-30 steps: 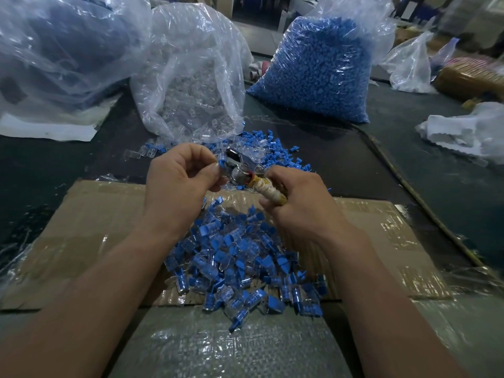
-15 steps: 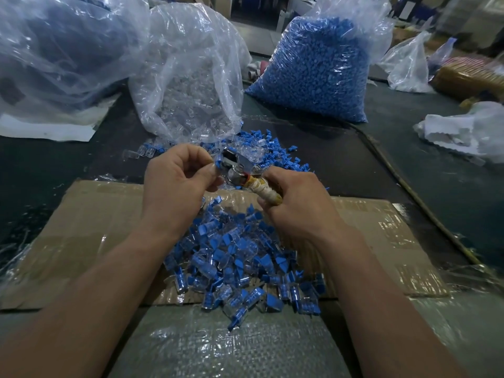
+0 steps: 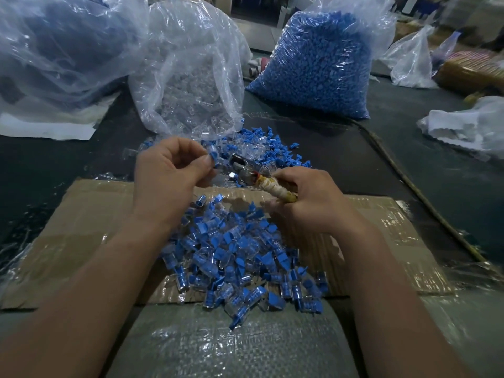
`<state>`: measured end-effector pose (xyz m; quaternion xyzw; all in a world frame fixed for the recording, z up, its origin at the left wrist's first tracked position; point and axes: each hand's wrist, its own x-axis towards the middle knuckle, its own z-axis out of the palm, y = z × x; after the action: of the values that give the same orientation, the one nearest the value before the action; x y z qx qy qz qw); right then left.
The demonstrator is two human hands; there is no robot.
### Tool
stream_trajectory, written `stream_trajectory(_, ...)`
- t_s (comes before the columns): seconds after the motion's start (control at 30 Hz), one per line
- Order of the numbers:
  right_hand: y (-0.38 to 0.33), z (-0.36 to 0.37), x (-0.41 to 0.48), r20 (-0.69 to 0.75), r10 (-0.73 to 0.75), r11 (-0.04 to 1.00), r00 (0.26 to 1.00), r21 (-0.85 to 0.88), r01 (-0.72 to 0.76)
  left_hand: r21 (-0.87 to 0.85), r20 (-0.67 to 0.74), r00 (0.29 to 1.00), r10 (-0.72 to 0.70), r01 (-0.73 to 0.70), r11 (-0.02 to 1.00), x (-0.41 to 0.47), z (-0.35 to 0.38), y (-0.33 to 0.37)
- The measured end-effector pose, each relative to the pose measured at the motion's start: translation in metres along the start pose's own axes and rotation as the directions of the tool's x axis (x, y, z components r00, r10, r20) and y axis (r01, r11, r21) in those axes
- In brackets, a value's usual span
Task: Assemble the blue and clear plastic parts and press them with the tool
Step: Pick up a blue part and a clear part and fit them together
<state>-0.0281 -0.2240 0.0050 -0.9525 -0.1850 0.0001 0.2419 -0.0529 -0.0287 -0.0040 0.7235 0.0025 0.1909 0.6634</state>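
My left hand point(image 3: 169, 175) pinches a small blue and clear part point(image 3: 214, 155) between thumb and forefinger, right at the metal jaws of the pressing tool point(image 3: 242, 170). My right hand point(image 3: 308, 200) grips the tool's tape-wrapped handle point(image 3: 275, 188). Below both hands a heap of joined blue-and-clear pieces point(image 3: 237, 255) lies on the taped cardboard sheet point(image 3: 90, 222). Loose blue and clear parts point(image 3: 267, 148) are scattered on the dark table just beyond the tool.
A clear bag of transparent parts point(image 3: 191, 77) stands behind my left hand, and a bag full of blue parts point(image 3: 313, 64) stands to its right. A large crumpled plastic bag point(image 3: 60, 50) fills the far left. White plastic point(image 3: 469, 126) lies at the right edge.
Both hands stay together at the tool. The left hand's pinched part has shifted slightly at the jaws; the right hand holds the handle as before.
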Motion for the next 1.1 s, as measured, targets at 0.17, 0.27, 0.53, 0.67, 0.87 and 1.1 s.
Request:
stream_trajectory(0.17, 0.014, -0.011, -0.002, 0.042, 0.091, 0.996, 0.995, 0.007, -0.091, -0.1, 0.146, 0.988, -0.052, 0.067, 0.993, -0.001, -0.011, 0.01)
stream_trajectory(0.27, 0.023, -0.017, -0.004, 0.084, 0.151, 0.987, 0.985, -0.069, -0.145, -0.053, 0.377, 0.92, -0.103, 0.133, 0.99, -0.004, -0.011, 0.016)
stream_trajectory(0.53, 0.034, -0.021, -0.005, 0.154, 0.222, 0.969, 0.963, -0.141, -0.201, 0.06, 0.681, 0.73, -0.057, 0.022, 0.998, -0.008, -0.009, 0.018)
stream_trajectory(0.67, 0.036, -0.023, -0.007, 0.196, 0.22, 0.968, 0.956, -0.162, -0.19, 0.011, 0.578, 0.812, -0.078, 0.089, 0.996, -0.006, -0.009, 0.017)
stream_trajectory(0.87, 0.043, -0.024, -0.008, 0.25, 0.254, 0.967, 0.934, -0.101, -0.235, 0.376, 0.067, 0.998, -0.012, -0.014, 0.926, 0.011, -0.009, -0.015)
stream_trajectory(1.1, 0.043, -0.022, -0.005, 0.135, 0.205, 0.979, 0.969, -0.03, -0.203, 0.631, 0.001, 0.999, 0.033, -0.026, 0.775, 0.027, -0.011, -0.037)
